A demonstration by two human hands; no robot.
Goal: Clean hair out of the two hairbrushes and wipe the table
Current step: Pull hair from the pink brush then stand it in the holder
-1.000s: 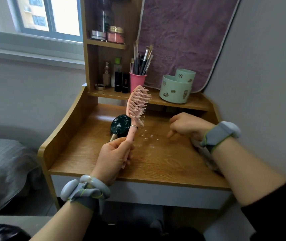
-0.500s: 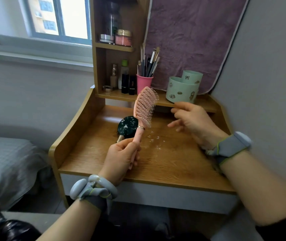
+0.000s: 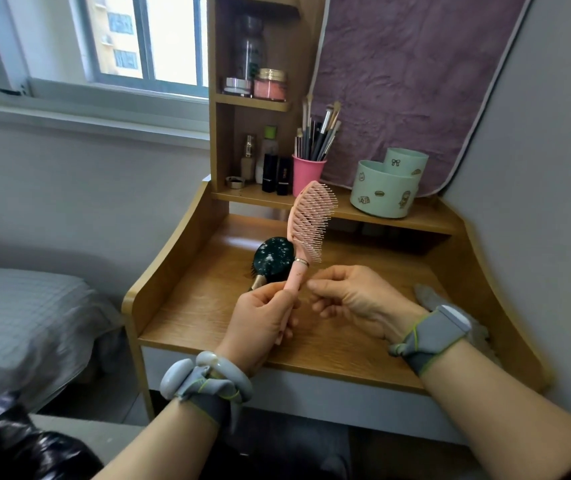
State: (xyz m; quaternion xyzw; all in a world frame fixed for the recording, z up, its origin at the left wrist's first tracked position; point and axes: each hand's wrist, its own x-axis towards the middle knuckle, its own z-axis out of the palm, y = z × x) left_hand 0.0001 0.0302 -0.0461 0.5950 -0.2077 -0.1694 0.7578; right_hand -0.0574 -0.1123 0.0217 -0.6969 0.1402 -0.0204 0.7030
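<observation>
Head camera looks down on a wooden table (image 3: 346, 355) with a shelf at its back, where a pink cup (image 3: 306, 174) of makeup brushes serves as the reference point. The pink hairbrush (image 3: 312, 223) is held in the air in front of the pink cup, its head reaching up to the cup's base in this view. Its long axis stands nearly upright, with the head at the top, leaning a little to the right. The handle points down, and the bristles face right.

The left hand (image 3: 260, 327) is curled in a fist round the lower handle, below and in front of the pink cup. The right hand (image 3: 357, 299) hovers just right of the handle, under the bristles. Its fingers are curled, with thumb and forefinger tips close together. Whether they pinch any hair cannot be told.

A dark hairbrush (image 3: 273, 259) lies on the table in front of the pink cup, just left of the pink handle and partly behind it. Its speckled oval side faces up, its head points toward the shelf, and its handle comes toward the person.

A grey cloth (image 3: 426, 296) lies on the table to the front right of the pink cup, partly hidden by the right wrist.
</observation>
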